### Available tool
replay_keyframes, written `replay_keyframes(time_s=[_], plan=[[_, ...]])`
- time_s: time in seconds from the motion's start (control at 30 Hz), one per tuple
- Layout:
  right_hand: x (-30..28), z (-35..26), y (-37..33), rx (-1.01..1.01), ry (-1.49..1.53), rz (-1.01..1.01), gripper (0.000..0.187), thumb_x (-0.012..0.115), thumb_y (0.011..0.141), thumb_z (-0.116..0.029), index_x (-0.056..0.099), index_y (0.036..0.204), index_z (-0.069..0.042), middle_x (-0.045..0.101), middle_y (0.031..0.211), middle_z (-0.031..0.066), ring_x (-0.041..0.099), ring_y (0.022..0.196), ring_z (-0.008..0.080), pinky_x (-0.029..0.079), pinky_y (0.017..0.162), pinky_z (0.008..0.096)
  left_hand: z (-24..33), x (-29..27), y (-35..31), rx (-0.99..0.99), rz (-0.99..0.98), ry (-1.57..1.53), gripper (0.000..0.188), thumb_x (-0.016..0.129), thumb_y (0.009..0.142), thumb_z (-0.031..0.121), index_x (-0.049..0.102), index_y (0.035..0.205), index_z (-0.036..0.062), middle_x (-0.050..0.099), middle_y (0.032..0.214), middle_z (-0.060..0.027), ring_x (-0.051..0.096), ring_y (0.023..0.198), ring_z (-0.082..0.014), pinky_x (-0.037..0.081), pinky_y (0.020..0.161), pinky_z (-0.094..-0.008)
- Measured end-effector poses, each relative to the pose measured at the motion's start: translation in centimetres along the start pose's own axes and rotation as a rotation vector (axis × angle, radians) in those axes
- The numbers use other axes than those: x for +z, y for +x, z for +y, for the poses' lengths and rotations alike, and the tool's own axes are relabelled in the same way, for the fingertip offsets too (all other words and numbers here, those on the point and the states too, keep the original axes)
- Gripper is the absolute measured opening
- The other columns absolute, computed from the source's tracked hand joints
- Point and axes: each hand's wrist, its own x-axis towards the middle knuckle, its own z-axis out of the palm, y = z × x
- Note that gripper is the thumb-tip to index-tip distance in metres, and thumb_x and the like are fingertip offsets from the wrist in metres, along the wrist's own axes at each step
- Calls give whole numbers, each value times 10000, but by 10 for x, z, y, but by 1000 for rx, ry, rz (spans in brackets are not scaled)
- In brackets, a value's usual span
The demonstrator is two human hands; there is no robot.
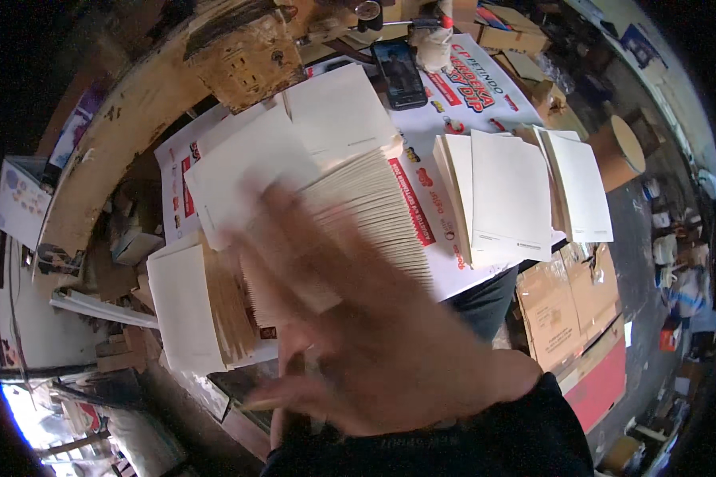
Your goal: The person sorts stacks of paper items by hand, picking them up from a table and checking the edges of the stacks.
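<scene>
My right hand point(374, 318) reaches from the lower right across the middle of the table, blurred, its fingers stretched out toward the upper left. Its fingertips overlap the near edge of a white envelope point(247, 163); whether they touch it I cannot tell. Below the hand lies a long row of overlapping envelopes point(374, 211), their edges fanned like steps. At the back, more envelopes point(334, 111) lie flat. A sliver of skin under my right wrist seems to be my left hand point(278, 429); its fingers are hidden.
Stacks of white envelopes stand at the left point(184, 306) and at the right point(511, 191). A printed poster point(422, 171) covers the table. A phone point(398, 75) lies at the back beside a worn wooden block point(250, 71). Cardboard boxes point(569, 302) sit on the right.
</scene>
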Motion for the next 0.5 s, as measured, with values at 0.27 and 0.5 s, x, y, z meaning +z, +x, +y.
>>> replay_keyframes(time_s=[0.27, 0.5], plan=[[69, 138, -39, 564, 1017, 368, 683, 225, 1047, -486, 134, 1546, -30, 206, 1594, 139, 156, 1478, 221, 128, 1192, 350, 18, -4, 4, -7, -15, -300, 566, 657, 841, 317, 497, 1295, 19, 554, 1258, -187, 577, 1125, -356, 529, 876, -491], [70, 116, -66, 442, 896, 450, 655, 217, 1058, -449, 161, 1530, 2, 226, 1579, 182, 158, 1480, 265, 123, 1194, 353, 40, -4, -12, -30, 72, -236, 733, 455, 947, 589, 348, 1439, 57, 419, 1420, -223, 501, 1232, -424, 497, 940, -574]])
